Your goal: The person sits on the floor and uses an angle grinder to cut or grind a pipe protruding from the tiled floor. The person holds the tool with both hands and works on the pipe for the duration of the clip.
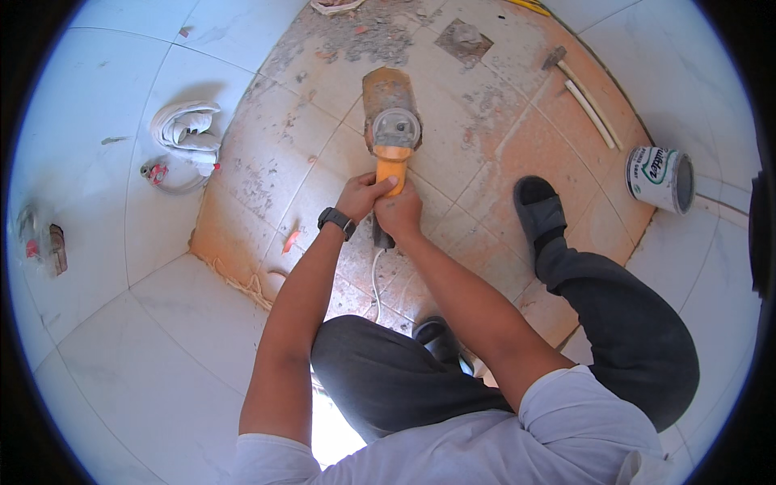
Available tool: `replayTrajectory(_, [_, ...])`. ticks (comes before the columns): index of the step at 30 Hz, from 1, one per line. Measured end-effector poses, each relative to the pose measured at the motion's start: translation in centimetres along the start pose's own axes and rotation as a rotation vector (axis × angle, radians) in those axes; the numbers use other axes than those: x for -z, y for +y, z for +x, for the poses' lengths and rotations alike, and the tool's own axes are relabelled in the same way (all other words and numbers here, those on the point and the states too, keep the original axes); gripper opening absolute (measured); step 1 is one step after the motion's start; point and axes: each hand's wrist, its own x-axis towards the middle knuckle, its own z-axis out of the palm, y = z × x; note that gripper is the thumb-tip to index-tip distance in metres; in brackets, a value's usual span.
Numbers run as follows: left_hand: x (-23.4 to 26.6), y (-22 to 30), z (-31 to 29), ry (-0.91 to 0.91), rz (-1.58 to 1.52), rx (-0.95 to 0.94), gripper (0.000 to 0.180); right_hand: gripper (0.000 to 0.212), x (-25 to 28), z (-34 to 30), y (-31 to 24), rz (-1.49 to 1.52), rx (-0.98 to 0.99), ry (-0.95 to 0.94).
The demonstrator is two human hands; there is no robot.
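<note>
Both hands close round the body of an orange angle grinder point(392, 168) in the middle of the view. My left hand point(359, 199), below a black wristwatch, grips its left side with the thumb across the top. My right hand point(399, 213) wraps its dark rear handle, and a white cord trails back toward my knees. The grinder's round grey head lies over the near end of an oblong cut-out point(387, 90) in the tiled floor point(323, 174). The underside of the head is hidden, so I cannot tell whether it touches the floor.
A square hole point(464, 42) lies farther off in the floor. A hammer point(588, 95) and a pale rod point(590, 115) rest at the right, near a white bucket point(660, 178) on its side. A coiled white hose point(186, 133) hangs by the left wall. My sandalled foot point(540, 212) stands at the right.
</note>
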Motion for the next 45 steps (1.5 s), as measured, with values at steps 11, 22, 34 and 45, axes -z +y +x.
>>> replayTrajectory(11, [0.2,-0.3,-0.4,-0.009,-0.003,-0.014,0.054,0.048,1.2,-0.1,-1.0,-0.042,-0.013,-0.086])
replayTrajectory(22, [3.6,0.3,-6.6,-0.098,0.229,-0.029,0.058,0.054,4.2,-4.5,-0.9,-0.117,0.218,-0.397])
replayTrajectory(34, [2.5,-12.6,-19.8,0.359,-0.015,-0.555,0.079,0.054,-1.6,-9.1,-4.3,-0.073,0.19,-0.55])
replayTrajectory(45, [-1.2,-13.9,-22.6,0.732,0.426,-0.499,0.081,0.052,-4.2,-10.8,-2.1,-0.038,0.186,-0.453])
